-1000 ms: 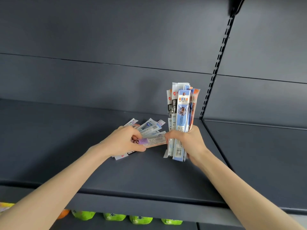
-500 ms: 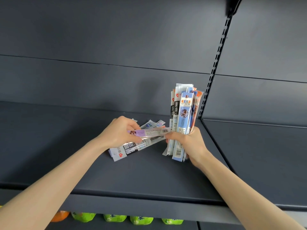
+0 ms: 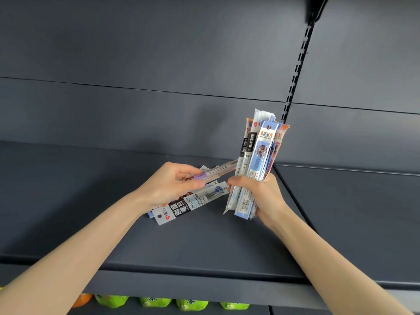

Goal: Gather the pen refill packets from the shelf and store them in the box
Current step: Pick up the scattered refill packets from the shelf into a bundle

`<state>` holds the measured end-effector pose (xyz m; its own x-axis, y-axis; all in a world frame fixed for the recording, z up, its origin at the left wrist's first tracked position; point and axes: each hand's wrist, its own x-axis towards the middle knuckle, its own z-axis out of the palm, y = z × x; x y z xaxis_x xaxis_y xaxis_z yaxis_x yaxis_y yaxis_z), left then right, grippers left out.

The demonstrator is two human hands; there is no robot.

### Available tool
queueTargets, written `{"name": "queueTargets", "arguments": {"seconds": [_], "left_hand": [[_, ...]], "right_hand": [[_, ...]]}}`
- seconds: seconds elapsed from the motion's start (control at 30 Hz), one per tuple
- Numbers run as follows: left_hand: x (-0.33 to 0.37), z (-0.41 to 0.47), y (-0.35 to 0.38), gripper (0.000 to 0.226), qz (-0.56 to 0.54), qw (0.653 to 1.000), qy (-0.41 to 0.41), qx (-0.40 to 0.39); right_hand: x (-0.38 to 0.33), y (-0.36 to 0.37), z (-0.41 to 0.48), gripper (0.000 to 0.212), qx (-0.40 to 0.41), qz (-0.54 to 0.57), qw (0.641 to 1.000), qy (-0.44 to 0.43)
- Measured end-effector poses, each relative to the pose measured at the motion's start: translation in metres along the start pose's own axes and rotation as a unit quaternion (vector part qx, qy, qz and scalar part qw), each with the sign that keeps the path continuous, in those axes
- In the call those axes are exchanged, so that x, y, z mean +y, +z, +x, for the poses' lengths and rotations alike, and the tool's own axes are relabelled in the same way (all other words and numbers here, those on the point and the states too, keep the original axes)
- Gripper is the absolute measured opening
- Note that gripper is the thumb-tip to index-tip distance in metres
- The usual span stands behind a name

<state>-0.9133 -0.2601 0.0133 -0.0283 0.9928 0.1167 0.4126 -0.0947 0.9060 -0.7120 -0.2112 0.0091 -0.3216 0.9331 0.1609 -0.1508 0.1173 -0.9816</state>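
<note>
My right hand [image 3: 259, 196] grips an upright bundle of pen refill packets [image 3: 259, 160], blue, white and orange, held above the dark shelf [image 3: 181, 244]. My left hand [image 3: 168, 185] pinches several packets: a purple-labelled packet [image 3: 218, 172] on top pointing right toward the bundle, and a black-and-white packet [image 3: 188, 206] hanging below the palm. The purple packet's far tip reaches the bundle. No box is in view.
The dark grey shelf runs left and right, with a slotted upright [image 3: 295, 73] at the back behind the bundle. Below the shelf's front edge stand green bottle caps [image 3: 156, 302] and an orange one [image 3: 83, 300] at the left.
My left hand has lifted its packets off the shelf and brought them up to the right, against the bundle. My right hand has raised the bundle slightly.
</note>
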Motion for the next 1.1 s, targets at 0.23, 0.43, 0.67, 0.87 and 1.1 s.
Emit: {"name": "queueTargets", "arguments": {"seconds": [0.23,0.43,0.67,0.87,1.1], "left_hand": [[0.006,-0.005,0.006,0.023,-0.037,0.998,0.007,-0.043],[0.004,-0.004,0.001,0.020,0.004,0.999,0.019,0.034],[0.029,-0.003,-0.019,0.005,0.244,0.965,0.088,0.049],[0.072,0.001,-0.029,0.020,0.254,0.958,0.135,-0.003],[0.065,0.010,0.000,0.068,-0.052,0.974,0.136,0.175]], "right_hand": [[-0.001,-0.001,0.001,0.026,0.007,0.000,1.000,0.000],[-0.002,0.000,0.000,0.027,0.012,-0.005,1.000,0.000],[-0.011,-0.005,-0.001,0.030,0.021,-0.025,0.996,-0.085],[-0.022,-0.002,0.004,0.027,-0.060,-0.176,0.981,-0.063],[-0.012,0.005,0.007,0.029,-0.115,-0.096,0.988,0.021]]}}
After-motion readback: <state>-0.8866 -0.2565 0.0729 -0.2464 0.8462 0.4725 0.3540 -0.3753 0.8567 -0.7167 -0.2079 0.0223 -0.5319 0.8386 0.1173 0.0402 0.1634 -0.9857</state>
